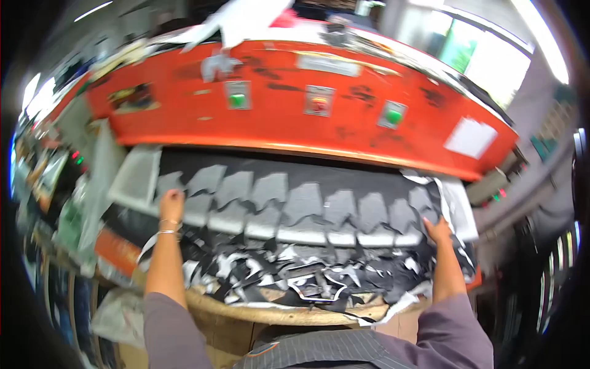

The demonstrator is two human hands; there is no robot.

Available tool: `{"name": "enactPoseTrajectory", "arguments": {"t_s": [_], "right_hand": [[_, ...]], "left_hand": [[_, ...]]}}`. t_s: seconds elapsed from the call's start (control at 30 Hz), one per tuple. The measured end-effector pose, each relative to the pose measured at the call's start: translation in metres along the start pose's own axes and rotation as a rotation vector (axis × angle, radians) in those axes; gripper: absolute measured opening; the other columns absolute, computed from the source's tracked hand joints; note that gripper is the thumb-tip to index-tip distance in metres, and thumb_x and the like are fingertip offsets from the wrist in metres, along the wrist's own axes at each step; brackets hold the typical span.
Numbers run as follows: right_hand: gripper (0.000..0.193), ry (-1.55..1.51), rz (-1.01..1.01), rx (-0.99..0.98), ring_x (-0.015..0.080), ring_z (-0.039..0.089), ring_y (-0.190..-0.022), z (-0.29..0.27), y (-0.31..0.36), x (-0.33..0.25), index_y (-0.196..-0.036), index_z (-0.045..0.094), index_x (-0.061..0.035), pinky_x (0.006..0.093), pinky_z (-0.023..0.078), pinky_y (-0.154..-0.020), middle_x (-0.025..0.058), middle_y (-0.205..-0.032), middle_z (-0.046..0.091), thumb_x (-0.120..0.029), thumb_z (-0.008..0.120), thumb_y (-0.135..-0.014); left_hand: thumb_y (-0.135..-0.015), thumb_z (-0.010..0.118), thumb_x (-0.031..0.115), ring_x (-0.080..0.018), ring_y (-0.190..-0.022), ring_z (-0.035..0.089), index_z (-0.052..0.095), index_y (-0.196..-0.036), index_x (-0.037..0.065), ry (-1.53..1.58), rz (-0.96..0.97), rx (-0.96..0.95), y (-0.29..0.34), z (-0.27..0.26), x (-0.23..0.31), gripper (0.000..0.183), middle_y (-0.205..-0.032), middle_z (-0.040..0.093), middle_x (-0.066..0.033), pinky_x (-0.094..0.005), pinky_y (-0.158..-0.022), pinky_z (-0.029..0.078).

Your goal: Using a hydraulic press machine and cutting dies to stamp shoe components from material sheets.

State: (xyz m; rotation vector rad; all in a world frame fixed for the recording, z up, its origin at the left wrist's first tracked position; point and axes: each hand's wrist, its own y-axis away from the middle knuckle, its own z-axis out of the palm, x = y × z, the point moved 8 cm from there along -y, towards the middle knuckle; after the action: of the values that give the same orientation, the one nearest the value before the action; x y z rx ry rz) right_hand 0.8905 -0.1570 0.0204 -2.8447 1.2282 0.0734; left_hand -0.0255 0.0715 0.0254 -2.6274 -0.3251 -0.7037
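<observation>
Clearly, the dark sheet (344, 178) lay flat on the bench (289, 315) under the long red press head (289, 104), and it was the thing both hands worked at. It was black to charcoal, matte and cloth-like or rubbery, and a row of angular, notched shapes had been cut through it, so that paler grey stepped outlines ran from left to right across its width. The left hand (171, 203) rested on the sheet's left end, fingers curled down onto the material; whether that grip pinched the edge or only pressed on it could not be told through the blur. A thin bangle (167, 232) circled that wrist. The right hand (437, 230) lay at the sheet's right end, thumb side up, fingers bent against the edge beside a pale, crumpled backing layer (458, 206); its grip likewise could not be judged as clenched or released. Between the forearms and the sheet, a heap of offcuts (295, 273) covered the near part of the bench: jagged black, grey and white scraps, thin and curling. The press head was glossy red metal, scuffed, with green and red buttons (238, 98) set in small square plates.
</observation>
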Motion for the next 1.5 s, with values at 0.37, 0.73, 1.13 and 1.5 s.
{"name": "enactPoseTrajectory", "arguments": {"t_s": [0.37, 0.73, 1.13, 1.5], "right_hand": [[0.098, 0.037, 0.368, -0.008, 0.0383, 0.056, -0.114, -0.031, -0.005, 0.045, -0.125, 0.050, 0.0081, 0.0417, 0.043, -0.098, 0.0282, -0.120, 0.058, -0.066, 0.071, -0.065], [0.039, 0.085, 0.153, 0.002, 0.0408, 0.063, -0.095, -0.019, -0.017, 0.067, -0.111, 0.050, -0.0096, 0.0525, 0.047, -0.080, 0.0237, -0.099, 0.066, -0.044, 0.039, -0.097], [0.037, 0.255, 0.239, -0.064, 0.0365, 0.063, -0.100, -0.031, 0.013, 0.163, -0.124, 0.048, -0.0204, 0.0505, 0.047, -0.081, 0.0185, -0.105, 0.066, -0.044, 0.039, -0.097], [0.024, -0.194, -0.800, 0.065, 0.0328, 0.058, -0.092, -0.065, 0.147, -0.128, -0.101, 0.062, -0.0050, 0.0415, 0.048, -0.078, 0.0135, -0.095, 0.061, -0.004, 0.060, -0.077]], "left_hand": [[-0.073, 0.077, 0.039, -0.0382, -0.104, 0.062, 0.063, -0.108, -0.010, -0.259, -0.140, -0.395, -0.125, 0.097, 0.066, 0.061, -0.109, 0.063, -0.0286, -0.0418, -0.087, 0.048], [-0.092, 0.055, 0.027, -0.0442, -0.104, 0.059, 0.045, -0.129, 0.000, -0.389, 0.021, -0.119, -0.065, 0.087, 0.109, 0.047, -0.110, 0.062, -0.0285, -0.0480, -0.084, 0.049], [-0.098, 0.043, 0.030, -0.0460, -0.088, 0.061, 0.047, -0.136, 0.014, -0.360, 0.239, -0.253, 0.012, 0.045, 0.067, 0.041, -0.096, 0.065, -0.0271, -0.0510, -0.076, 0.047], [-0.081, 0.068, 0.032, -0.0248, -0.119, 0.050, 0.057, -0.126, 0.017, -0.634, 0.477, -0.164, 0.039, 0.006, 0.212, 0.049, -0.125, 0.056, -0.0085, -0.0472, -0.097, 0.033]]}}
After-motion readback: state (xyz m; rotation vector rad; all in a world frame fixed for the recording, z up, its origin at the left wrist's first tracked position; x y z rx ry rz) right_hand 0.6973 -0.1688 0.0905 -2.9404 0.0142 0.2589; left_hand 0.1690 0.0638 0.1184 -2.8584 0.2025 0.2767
